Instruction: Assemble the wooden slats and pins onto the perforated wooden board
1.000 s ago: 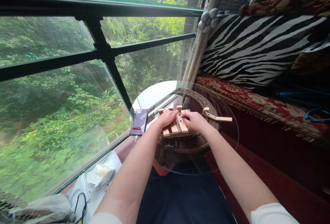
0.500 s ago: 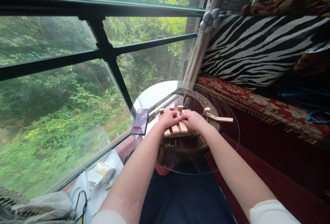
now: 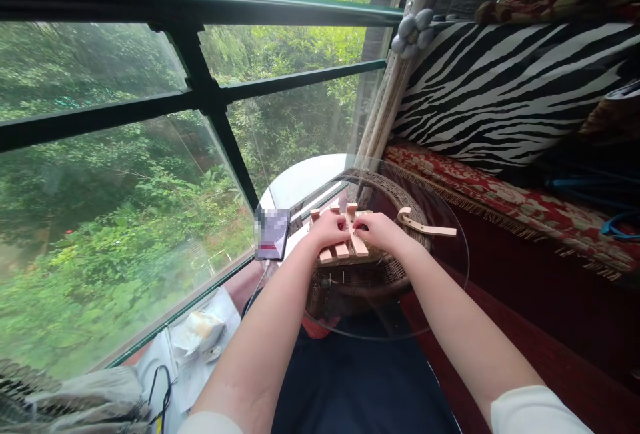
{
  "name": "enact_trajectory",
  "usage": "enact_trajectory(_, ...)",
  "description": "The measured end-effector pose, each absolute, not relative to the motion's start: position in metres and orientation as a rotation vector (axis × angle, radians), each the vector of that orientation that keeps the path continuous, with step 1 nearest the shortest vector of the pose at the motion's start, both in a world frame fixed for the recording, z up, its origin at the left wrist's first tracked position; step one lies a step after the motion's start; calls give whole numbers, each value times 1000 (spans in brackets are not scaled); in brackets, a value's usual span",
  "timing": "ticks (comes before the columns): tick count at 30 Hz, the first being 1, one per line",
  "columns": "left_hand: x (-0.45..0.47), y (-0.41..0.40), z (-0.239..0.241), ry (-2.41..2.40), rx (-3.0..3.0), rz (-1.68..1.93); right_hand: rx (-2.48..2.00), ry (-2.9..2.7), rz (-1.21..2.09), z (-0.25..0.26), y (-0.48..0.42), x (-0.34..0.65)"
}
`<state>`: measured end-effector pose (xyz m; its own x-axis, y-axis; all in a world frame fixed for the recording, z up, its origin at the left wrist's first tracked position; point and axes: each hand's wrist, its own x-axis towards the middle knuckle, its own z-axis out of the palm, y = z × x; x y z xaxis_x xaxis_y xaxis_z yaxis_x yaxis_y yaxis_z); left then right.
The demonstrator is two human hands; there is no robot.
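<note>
Several pale wooden slats with upturned far ends lie side by side on a woven base. My left hand [image 3: 331,229] rests across them, its fingers curled at the right-hand slat [image 3: 358,245]. Just right of it, my right hand [image 3: 379,231] is bent inward, with thumb and forefinger closed near small dark holes in that same slat. Whatever is between the fingertips of either hand is too small or hidden to make out. A loose wooden piece with a curled end [image 3: 429,227] lies to the right of my right hand.
Everything rests on a round glass tabletop [image 3: 456,267] above a wicker frame [image 3: 395,282]. A phone with a cable [image 3: 273,234] stands at the left, by the window frame [image 3: 210,97]. Crumpled white packaging [image 3: 197,334] lies lower left. A patterned red bench cover [image 3: 505,201] runs along the right.
My right hand has shifted slightly right, and a small gap now shows between the two hands. The right-hand slat is more exposed. My left hand stays nearly where it was.
</note>
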<state>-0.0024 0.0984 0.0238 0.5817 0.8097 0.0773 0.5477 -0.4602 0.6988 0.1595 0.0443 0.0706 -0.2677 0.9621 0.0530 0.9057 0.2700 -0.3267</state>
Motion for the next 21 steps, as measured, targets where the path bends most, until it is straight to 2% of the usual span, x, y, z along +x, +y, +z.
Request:
enact_trajectory(13,-1,99,25,1085,2224,528,-1707,-2277,320,63,40,161)
enact_trajectory(21,0,100,24,1085,2259,511,-1736,-2250,436,65,37,163)
